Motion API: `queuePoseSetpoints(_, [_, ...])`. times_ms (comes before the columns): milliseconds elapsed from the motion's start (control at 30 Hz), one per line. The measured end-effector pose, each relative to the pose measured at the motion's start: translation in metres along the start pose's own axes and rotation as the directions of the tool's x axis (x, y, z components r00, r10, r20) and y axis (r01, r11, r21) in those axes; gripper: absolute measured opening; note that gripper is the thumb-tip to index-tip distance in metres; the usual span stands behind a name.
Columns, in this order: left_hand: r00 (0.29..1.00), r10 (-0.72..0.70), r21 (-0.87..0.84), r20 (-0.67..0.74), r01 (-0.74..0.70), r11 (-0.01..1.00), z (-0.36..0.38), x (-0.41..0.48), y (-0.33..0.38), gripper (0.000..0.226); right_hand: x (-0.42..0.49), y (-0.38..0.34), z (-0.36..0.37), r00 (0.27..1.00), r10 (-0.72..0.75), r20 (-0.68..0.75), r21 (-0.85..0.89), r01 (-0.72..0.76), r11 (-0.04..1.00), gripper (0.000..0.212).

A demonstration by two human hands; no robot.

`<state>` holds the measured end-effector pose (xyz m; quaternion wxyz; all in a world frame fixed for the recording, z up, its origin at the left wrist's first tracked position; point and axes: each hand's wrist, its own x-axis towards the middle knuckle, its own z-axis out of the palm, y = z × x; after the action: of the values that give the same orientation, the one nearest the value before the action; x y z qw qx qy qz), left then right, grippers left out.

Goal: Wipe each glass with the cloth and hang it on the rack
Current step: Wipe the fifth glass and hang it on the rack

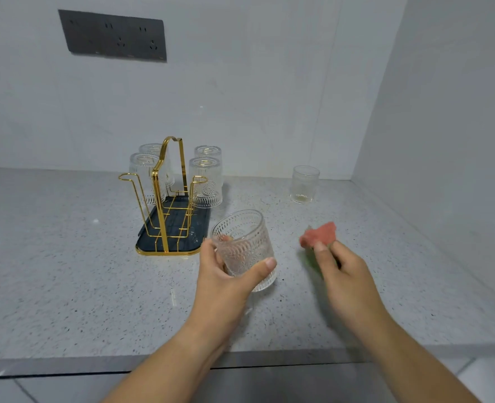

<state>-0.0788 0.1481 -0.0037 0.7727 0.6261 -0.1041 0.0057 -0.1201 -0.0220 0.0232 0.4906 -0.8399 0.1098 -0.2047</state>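
Your left hand [226,274] grips the embossed glass [245,245] just in front of the rack [167,199], a little to its right, thumb curled over the near wall and fingers wrapped round the far side, showing through it. The glass is tilted, mouth toward the rack. Your right hand [339,271], further right of the rack, pinches the red cloth [319,235] between thumb and curled fingers; a green patch shows below it.

Expect the glass to be stiff, fairly heavy for its size and breakable. The raised pattern should give your fingers purchase, but it may turn slippery if damp. Hold it low round the body, as you do, so the rim and inside stay free for the cloth. The cloth is soft and limp, so bunch it to push inside.

Four glasses [205,181] hang upturned on the rack's far pegs; the two near pegs are bare. A plain jar [304,184] stands well right of the rack.

No brand or writing can be read; a faint mark low on the jar is too small to make out
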Motion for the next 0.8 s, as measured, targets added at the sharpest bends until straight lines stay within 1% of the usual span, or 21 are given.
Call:
queuePoseSetpoints(33, [1.0,-0.004,0.002,0.006,0.004,1.0,-0.001,0.0,0.0,0.064,0.006,0.017,-0.002,0.997,-0.081,0.008,-0.099,0.082,0.992,0.032])
queuePoseSetpoints(67, [1.0,-0.006,0.002,0.013,0.006,1.0,0.0,0.0,0.001,0.064,0.005,0.037,-0.011,0.994,-0.108,-0.001,-0.184,0.106,0.977,0.036])
queuePoseSetpoints(100, [1.0,-0.008,0.0,0.012,0.008,1.0,-0.001,0.001,0.001,0.064,0.011,0.043,-0.011,0.985,-0.157,0.068,-0.307,0.17,0.937,0.037])
queuePoseSetpoints(167, [1.0,-0.016,0.003,0.014,0.016,1.0,-0.001,0.001,0.001,0.064,0.02,0.048,-0.007,0.969,-0.11,0.221,-0.459,0.203,0.865,0.029])
queuePoseSetpoints(200, [1.0,-0.019,0.004,0.018,0.019,1.0,-0.001,0.002,0.002,0.063,0.02,0.054,-0.007,0.965,-0.076,0.249,-0.486,0.193,0.852,0.029])
queuePoseSetpoints(267, [0.999,-0.024,0.004,0.023,0.024,1.0,-0.002,0.002,0.001,0.062,0.014,0.062,-0.009,0.967,-0.021,0.255,-0.486,0.147,0.862,0.031])
queuePoseSetpoints(367, [0.999,-0.038,-0.011,0.028,0.039,0.999,-0.004,0.001,0.0,0.062,0.011,0.055,-0.006,0.983,-0.014,0.18,-0.421,0.09,0.903,0.025])
queuePoseSetpoints(400, [0.998,-0.043,-0.017,0.036,0.043,0.999,-0.004,0.001,0.001,0.062,0.01,0.052,-0.005,0.989,-0.03,0.142,-0.405,0.085,0.91,0.025])
queuePoseSetpoints(467, [0.998,-0.046,-0.035,0.054,0.047,0.998,-0.005,0.001,0.004,0.058,0.006,0.041,-0.002,0.992,-0.114,0.056,-0.372,0.127,0.919,0.024])
queuePoseSetpoints(500, [0.997,-0.045,-0.05,0.061,0.048,0.998,-0.005,0.001,0.006,0.058,0.003,0.034,0.0,0.99,-0.139,0.032,-0.329,0.141,0.934,0.022])
queuePoseSetpoints(533, [0.997,-0.044,-0.063,0.068,0.049,0.997,-0.006,0.002,0.008,0.058,0.0,0.027,0.002,0.991,-0.13,0.023,-0.253,0.131,0.959,0.02])
queuePoseSetpoints(567, [0.996,-0.045,-0.08,0.08,0.051,0.995,-0.007,0.002,0.01,0.061,-0.003,0.02,0.005,0.996,-0.083,0.04,-0.13,0.087,0.988,0.019])
queuePoseSetpoints(600, [0.994,-0.045,-0.1,0.095,0.055,0.993,-0.008,0.003,0.012,0.064,-0.006,0.011,0.009,0.995,-0.014,0.096,0.032,0.011,0.999,0.02])
queuePoseSetpoints(633, [0.993,-0.045,-0.118,0.11,0.058,0.991,-0.009,0.003,0.015,0.067,-0.008,0.005,0.014,0.981,0.044,0.191,0.21,-0.085,0.974,0.025])
queuePoseSetpoints(667, [0.992,-0.038,-0.127,0.123,0.053,0.99,-0.01,0.003,0.017,0.069,-0.009,0.001,0.018,0.949,0.083,0.305,0.373,-0.199,0.906,0.036])
queuePoseSetpoints(700, [0.992,-0.022,-0.134,0.127,0.039,0.99,-0.013,0.004,0.02,0.069,-0.01,-0.004,0.025,0.903,0.087,0.421,0.515,-0.317,0.796,0.048])
queuePoseSetpoints(733, [0.991,-0.003,-0.134,0.132,0.021,0.991,-0.016,0.006,0.024,0.068,-0.011,-0.01,0.031,0.852,0.061,0.52,0.614,-0.423,0.667,0.062])
queuePoseSetpoints(767, [0.991,0.017,-0.138,0.135,0.002,0.99,-0.019,0.007,0.029,0.068,-0.011,-0.015,0.038,0.808,0.018,0.589,0.669,-0.5,0.549,0.075])
queuePoseSetpoints(800, [0.989,0.037,-0.142,0.14,-0.017,0.99,-0.023,0.009,0.033,0.067,-0.011,-0.018,0.043,0.776,-0.031,0.63,0.698,-0.548,0.462,0.082])
